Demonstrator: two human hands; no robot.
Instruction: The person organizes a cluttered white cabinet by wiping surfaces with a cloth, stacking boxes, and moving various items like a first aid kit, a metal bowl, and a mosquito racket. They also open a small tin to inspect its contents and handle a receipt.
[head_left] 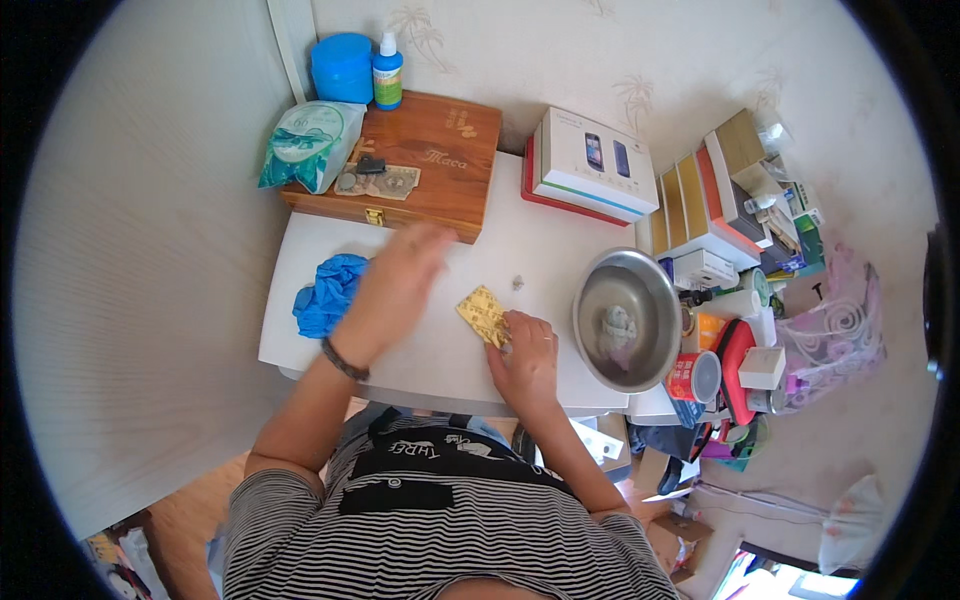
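Note:
My right hand (527,367) is closed on the near right edge of a small flat yellow square with a brown pattern (483,314), possibly a folded cloth or a packet, on the white table. My left hand (402,285) is raised over the table, close to the front edge of a wooden box (440,140). Motion smears its fingers, so its grip does not show. Beside my left wrist lies a crumpled blue bundle (330,293), like thin plastic or gloves. A tiny greyish piece (518,283) rests beyond the yellow square.
A steel bowl (597,352) with a pale crumpled thing inside stands right of my right hand. On the wooden box are a banknote (398,182), a teal-and-white pouch (312,145) and a blue spray bottle (388,80). Behind is a white phone box (597,165); cans and boxes crowd the right.

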